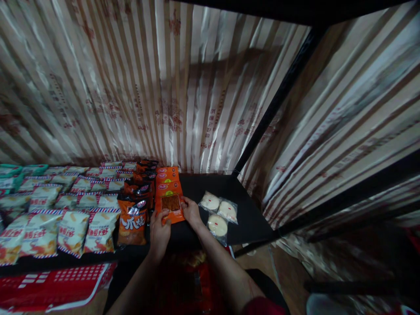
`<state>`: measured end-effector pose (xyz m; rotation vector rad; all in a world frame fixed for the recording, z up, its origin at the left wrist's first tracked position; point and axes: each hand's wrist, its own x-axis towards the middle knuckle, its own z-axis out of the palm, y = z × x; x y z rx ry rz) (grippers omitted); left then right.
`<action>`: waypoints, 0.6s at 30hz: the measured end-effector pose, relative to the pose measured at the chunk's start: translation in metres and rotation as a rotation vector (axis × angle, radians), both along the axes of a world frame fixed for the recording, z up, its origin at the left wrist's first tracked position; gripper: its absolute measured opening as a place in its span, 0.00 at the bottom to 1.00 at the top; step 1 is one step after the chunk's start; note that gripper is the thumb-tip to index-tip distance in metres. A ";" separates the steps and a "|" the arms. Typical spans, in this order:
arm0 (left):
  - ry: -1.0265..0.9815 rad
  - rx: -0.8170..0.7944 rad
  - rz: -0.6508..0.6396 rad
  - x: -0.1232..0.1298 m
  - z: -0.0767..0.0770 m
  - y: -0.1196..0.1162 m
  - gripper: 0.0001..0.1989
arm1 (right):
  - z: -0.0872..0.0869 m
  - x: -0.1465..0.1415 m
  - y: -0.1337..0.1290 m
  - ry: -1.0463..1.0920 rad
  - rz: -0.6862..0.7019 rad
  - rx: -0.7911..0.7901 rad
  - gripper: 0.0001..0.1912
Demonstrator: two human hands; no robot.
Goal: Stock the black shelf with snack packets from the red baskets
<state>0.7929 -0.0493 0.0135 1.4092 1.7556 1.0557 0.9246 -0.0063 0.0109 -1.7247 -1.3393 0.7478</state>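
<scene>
An orange flat snack packet (170,202) with a clear window lies on the black shelf, on top of or in front of similar orange packets (167,175). My left hand (160,231) grips its lower left edge with bent fingers. On the packet's right side, my right hand (190,211) pinches the edge. Directly left of it stand dark orange and brown snack bags (131,221) in a row. To the right of my right hand lie three round, pale items in clear wrappers (218,225).
Rows of white snack bags (102,230) fill the shelf's left part, with green bags (9,179) at the far left. A red basket (59,286) is below. A black post (278,103) rises at the right, before striped curtains (210,87).
</scene>
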 end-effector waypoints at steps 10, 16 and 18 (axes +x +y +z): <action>0.054 -0.018 0.040 0.008 0.000 0.009 0.12 | 0.000 -0.002 0.018 -0.154 -0.043 -0.005 0.15; 0.116 0.018 0.062 0.012 -0.005 0.012 0.11 | -0.001 -0.005 0.025 -0.182 -0.039 0.009 0.16; 0.117 0.030 0.070 0.012 -0.007 0.013 0.11 | -0.001 -0.005 0.026 -0.186 -0.040 0.012 0.15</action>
